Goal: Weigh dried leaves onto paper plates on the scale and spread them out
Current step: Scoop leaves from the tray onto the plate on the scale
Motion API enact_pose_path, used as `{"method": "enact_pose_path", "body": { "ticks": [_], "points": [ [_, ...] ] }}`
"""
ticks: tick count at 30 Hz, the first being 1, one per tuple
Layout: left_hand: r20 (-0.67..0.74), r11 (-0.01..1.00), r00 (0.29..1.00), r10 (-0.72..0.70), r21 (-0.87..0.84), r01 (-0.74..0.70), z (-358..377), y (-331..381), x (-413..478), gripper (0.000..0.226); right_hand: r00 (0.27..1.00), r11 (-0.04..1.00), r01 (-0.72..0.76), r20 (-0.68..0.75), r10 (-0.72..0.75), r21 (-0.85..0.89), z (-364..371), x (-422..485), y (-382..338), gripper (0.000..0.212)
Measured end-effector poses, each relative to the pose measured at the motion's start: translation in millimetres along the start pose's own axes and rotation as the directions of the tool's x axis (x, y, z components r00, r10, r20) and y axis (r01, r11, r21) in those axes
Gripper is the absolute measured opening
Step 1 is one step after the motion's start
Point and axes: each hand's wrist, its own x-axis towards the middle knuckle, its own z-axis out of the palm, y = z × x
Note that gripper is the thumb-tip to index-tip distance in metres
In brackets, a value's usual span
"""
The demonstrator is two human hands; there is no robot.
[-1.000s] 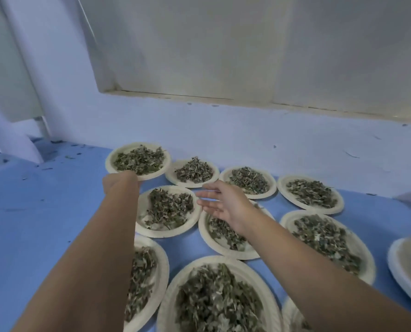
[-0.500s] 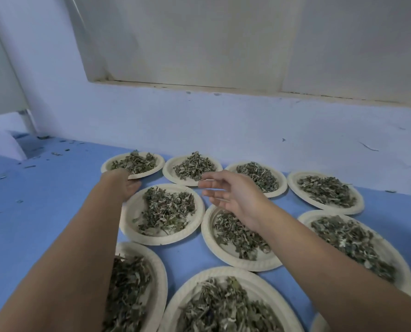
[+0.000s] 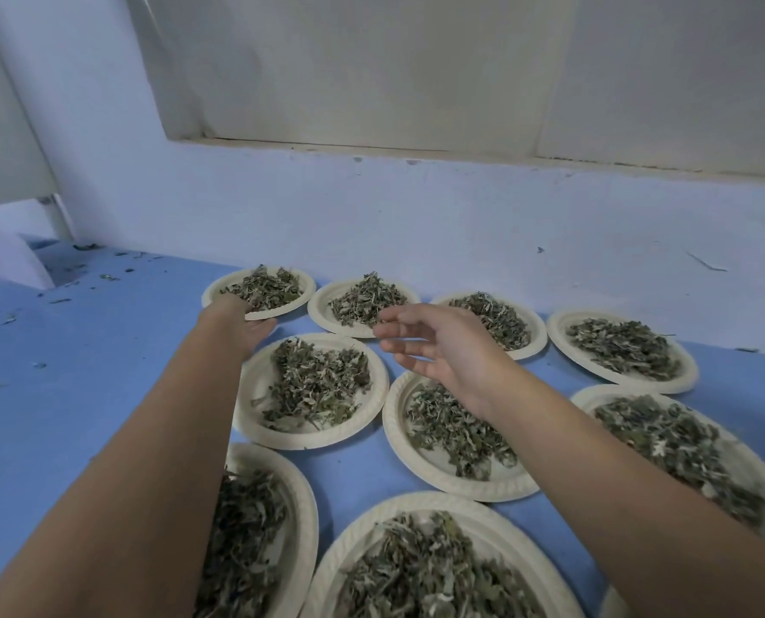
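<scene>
Left hand (image 3: 237, 325), grip hidden, and right hand (image 3: 438, 350), fingers loose and empty, stretched over blue tabletop (image 3: 82, 350) above round beige paper plates (image 3: 309, 439); nudging the far-left plate (image 3: 309, 289) touching the left hand could tip grey-green dried leaves (image 3: 262, 287) off.

No readable text in view

I find no lettering, label, brand mark or number on any paper plate (image 3: 256, 394), on the blue surface (image 3: 82, 372) under them, on the blue wall (image 3: 416, 216) behind, or on the pale panel (image 3: 372, 82) above it; the small dark specks there are not characters.
</scene>
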Motion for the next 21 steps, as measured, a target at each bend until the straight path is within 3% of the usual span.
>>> {"method": "enact_pose_path", "body": {
  "ticks": [1,9,11,21],
  "points": [
    [0.072,0.999,0.997,-0.03,-0.027,0.032,-4,-1,5,0.038,1.0,1.0,0.0,-0.002,0.0,-0.001,1,0,0,0.022],
    [0.159,0.999,0.986,-0.054,0.012,0.052,-9,10,-32,0.014,0.999,1.0,-0.008,-0.041,0.01,0.029,6,-25,-13,0.022],
    [0.186,0.999,0.982,-0.035,0.006,0.035,-9,11,-51,0.018,0.998,0.998,-0.016,-0.066,0.02,0.06,7,-39,-20,0.022],
    [0.364,0.977,0.926,-0.1,0.21,0.023,21,-41,-231,0.021,0.98,1.0,-0.024,-0.195,0.022,-0.01,-20,-160,-52,0.025]
  ]
}}
